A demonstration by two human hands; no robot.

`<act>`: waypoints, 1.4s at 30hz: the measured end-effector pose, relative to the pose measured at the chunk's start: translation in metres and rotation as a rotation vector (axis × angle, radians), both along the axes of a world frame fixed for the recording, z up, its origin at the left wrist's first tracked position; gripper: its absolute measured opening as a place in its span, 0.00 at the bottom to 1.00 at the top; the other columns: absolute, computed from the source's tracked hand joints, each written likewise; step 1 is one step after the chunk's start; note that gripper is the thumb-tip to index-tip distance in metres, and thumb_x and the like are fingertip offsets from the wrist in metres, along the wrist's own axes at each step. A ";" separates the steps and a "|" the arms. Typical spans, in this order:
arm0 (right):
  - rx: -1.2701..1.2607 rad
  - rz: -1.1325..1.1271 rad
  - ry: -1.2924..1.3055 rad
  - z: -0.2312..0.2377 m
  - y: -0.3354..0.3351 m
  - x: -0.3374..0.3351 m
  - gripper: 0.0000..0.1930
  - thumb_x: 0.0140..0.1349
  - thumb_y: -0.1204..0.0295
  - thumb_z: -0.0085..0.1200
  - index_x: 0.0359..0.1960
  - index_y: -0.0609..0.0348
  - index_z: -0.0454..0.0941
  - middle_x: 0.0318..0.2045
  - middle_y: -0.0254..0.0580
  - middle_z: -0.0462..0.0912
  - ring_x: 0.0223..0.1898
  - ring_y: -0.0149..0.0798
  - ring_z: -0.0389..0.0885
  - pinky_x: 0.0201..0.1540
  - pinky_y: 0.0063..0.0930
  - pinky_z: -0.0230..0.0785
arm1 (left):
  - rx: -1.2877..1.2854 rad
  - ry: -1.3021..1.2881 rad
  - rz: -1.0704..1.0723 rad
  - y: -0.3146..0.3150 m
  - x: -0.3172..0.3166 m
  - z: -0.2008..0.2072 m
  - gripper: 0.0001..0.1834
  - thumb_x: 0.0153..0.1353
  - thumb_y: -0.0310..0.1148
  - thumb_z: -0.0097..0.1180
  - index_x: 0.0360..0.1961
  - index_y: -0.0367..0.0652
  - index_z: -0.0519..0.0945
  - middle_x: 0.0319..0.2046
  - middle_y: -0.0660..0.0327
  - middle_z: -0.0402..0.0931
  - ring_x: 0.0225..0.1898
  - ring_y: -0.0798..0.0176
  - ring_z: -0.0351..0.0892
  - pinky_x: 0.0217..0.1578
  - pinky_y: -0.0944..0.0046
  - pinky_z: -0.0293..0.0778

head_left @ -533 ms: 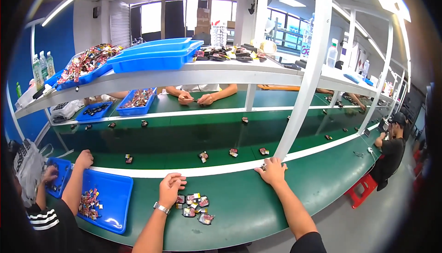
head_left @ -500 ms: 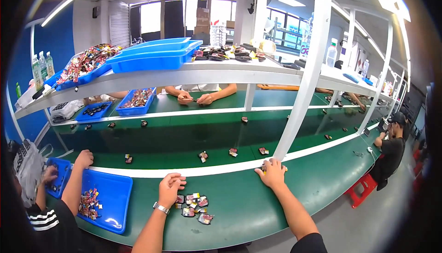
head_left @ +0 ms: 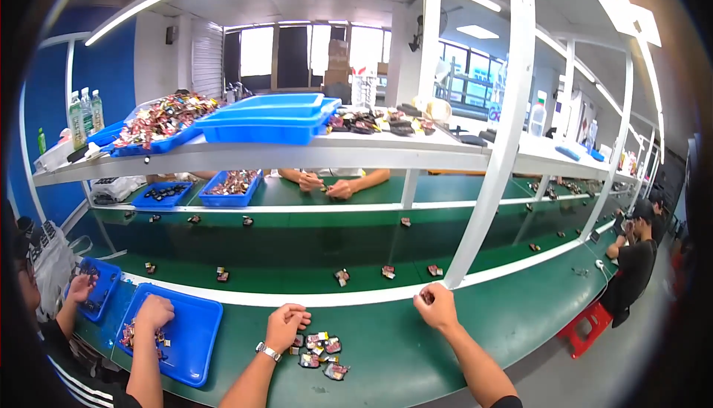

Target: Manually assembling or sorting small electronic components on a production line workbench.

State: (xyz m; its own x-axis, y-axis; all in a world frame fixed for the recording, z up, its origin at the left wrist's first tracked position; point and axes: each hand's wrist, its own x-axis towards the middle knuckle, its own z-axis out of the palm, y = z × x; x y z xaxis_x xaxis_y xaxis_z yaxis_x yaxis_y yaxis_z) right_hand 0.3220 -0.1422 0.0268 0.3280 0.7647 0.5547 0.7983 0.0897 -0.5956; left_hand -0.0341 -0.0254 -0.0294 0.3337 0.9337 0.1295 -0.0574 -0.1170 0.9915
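R hand (head_left: 437, 308) grips sm. pack (head_left: 426, 298) (axis hidden); L hand (head_left: 285, 326) loose nr packs (head_left: 310, 360), front one (head_left: 336, 371) lengthwise approx. L-R.

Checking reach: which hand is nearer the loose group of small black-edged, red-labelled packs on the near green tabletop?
Left. The left hand is just left of the packs; the right hand is farther off, to their right.

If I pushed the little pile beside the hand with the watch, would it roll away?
Those pieces probably wouldn't roll, because they look flat. They'd likely spread apart, since they seem loose. Each might feel light, being much smaller than the left hand.
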 end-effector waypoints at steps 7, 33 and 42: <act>0.693 0.136 -0.101 0.252 0.079 -0.079 0.11 0.53 0.70 0.59 0.21 0.62 0.72 0.18 0.40 0.69 0.20 0.36 0.67 0.25 0.30 0.60 | 0.011 0.022 0.016 -0.005 -0.007 0.002 0.09 0.65 0.24 0.48 0.43 0.33 0.77 0.37 0.54 0.82 0.36 0.66 0.83 0.37 0.68 0.78; 0.235 -0.100 -0.479 -0.039 0.023 0.038 0.04 0.50 0.78 0.59 0.24 0.57 0.75 0.24 0.45 0.77 0.30 0.48 0.78 0.34 0.39 0.71 | -0.020 0.082 -0.037 0.001 -0.005 0.002 0.08 0.64 0.24 0.49 0.40 0.34 0.78 0.33 0.57 0.82 0.32 0.68 0.81 0.34 0.69 0.77; -0.038 -0.100 -0.140 -0.048 0.059 0.024 0.13 0.53 0.74 0.58 0.42 0.61 0.76 0.40 0.48 0.79 0.44 0.50 0.77 0.49 0.40 0.70 | -0.058 0.016 -0.035 0.004 -0.010 0.002 0.08 0.64 0.24 0.49 0.41 0.33 0.78 0.33 0.56 0.82 0.32 0.68 0.81 0.34 0.69 0.77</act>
